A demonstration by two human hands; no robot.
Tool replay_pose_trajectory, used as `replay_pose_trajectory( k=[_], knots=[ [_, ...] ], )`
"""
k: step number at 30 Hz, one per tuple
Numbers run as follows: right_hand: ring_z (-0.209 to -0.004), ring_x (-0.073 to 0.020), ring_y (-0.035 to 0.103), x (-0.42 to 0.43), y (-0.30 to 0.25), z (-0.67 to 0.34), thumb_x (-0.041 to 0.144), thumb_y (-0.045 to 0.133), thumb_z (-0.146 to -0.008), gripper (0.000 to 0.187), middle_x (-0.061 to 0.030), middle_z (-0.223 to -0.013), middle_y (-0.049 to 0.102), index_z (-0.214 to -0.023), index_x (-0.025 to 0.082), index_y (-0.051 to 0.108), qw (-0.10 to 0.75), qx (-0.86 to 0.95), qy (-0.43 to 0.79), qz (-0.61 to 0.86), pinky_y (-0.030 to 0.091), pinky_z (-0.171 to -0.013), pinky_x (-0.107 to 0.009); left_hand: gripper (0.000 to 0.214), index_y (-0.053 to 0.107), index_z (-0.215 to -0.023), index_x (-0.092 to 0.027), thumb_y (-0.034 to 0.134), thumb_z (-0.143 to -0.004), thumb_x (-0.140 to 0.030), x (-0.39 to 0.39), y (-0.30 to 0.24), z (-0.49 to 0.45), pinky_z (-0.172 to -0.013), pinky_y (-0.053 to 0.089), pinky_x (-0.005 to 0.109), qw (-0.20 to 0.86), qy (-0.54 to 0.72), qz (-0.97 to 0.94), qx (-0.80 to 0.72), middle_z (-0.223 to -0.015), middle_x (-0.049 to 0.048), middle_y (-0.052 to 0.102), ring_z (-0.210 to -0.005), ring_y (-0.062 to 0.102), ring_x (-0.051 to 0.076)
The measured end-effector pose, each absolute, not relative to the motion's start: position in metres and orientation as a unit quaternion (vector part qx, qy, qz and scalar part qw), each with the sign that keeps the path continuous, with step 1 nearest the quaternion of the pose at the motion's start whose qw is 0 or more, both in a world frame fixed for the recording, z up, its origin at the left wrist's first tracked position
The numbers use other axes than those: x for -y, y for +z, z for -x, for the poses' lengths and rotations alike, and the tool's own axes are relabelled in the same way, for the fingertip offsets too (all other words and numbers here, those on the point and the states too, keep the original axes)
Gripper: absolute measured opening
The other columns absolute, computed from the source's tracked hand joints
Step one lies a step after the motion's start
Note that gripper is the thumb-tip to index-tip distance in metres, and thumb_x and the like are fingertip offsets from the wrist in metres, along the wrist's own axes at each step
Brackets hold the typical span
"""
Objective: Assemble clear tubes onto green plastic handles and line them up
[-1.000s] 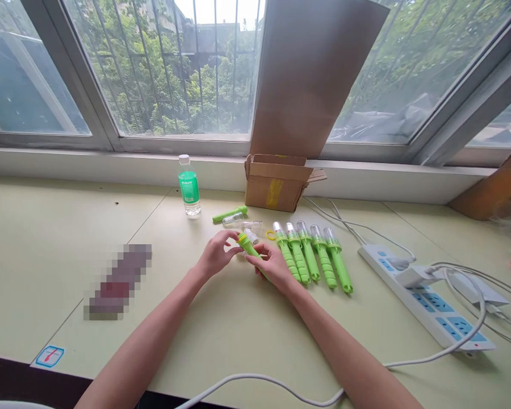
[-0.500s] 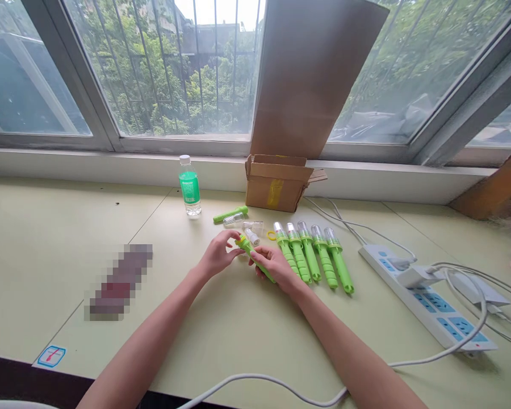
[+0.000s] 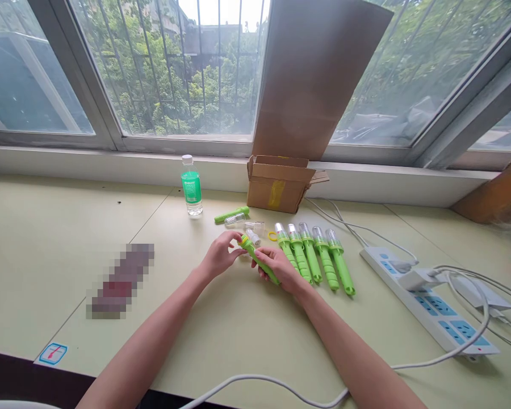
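Note:
A green flashlight body (image 3: 250, 246) with a yellow ring near its top is tilted between my hands, just above the table. My right hand (image 3: 279, 268) wraps round its lower part. At the ringed top end, my left hand (image 3: 217, 254) pinches with thumb and fingers. Just beyond them lie a small white part (image 3: 254, 237), a loose yellow ring (image 3: 272, 236) and two clear ribbed caps (image 3: 235, 220). Another green body (image 3: 226, 216) rests behind the caps. To the right, several green flashlights (image 3: 321, 258) with clear caps lie in a row.
A water bottle (image 3: 191, 187) stands at the back left, with an open cardboard box (image 3: 276, 187) right of it by the window. A white power strip (image 3: 426, 304) with plugs and cables occupies the right side. One white cable (image 3: 255, 377) crosses the front edge. A blurred-out object (image 3: 121, 281) lies left.
Both hands keep their hold on the green flashlight body, with barely any shift of the fingers. The whole view has moved slightly.

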State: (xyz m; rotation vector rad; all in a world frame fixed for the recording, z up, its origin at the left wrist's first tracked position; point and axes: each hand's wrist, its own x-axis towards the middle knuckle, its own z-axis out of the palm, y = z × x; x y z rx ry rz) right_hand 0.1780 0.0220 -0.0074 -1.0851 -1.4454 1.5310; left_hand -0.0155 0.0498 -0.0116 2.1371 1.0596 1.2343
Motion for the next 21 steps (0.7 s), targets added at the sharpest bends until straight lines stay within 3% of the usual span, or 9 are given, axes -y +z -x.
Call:
replay_pose_trajectory(
  k=[7,12,21],
  knots=[
    [-0.039,-0.0089,0.047,-0.0233,-0.0120,-0.1771,0.043,0.074,-0.064,0.034,0.0019,-0.061,0.060,-0.084,0.019,0.059,0.377,0.579,0.568,0.448,0.036,-0.037,-0.022,0.023,0.054,-0.093,-0.020,0.066,-0.076,-0.029,-0.0492,-0.0149,0.0140,-0.069,0.058,0.034,0.223,0.457,-0.772,-0.382,-0.100,0.0047,0.063,-0.091,0.062,0.018],
    [-0.039,-0.0091,0.047,-0.0235,-0.0115,-0.1773,0.040,0.074,-0.065,0.036,0.0005,-0.066,0.065,-0.086,0.021,0.052,0.395,0.551,0.592,0.435,0.036,-0.037,-0.022,0.024,0.052,-0.098,-0.021,0.064,-0.077,-0.026,-0.0474,-0.0135,0.0127,-0.070,0.058,0.033,0.225,0.449,-0.777,-0.380,-0.103,0.0046,0.061,-0.094,0.060,0.017],
    [-0.052,-0.0121,0.057,-0.0207,-0.0051,-0.1783,0.045,0.071,-0.068,0.032,-0.0041,-0.079,0.067,-0.084,0.018,0.066,0.398,0.563,0.586,0.425,0.044,-0.045,-0.025,0.019,0.054,-0.094,-0.020,0.062,-0.079,-0.027,-0.0480,-0.0119,0.0142,-0.070,0.058,0.035,0.218,0.450,-0.779,-0.377,-0.101,0.0054,0.061,-0.094,0.060,0.019]
  ],
)
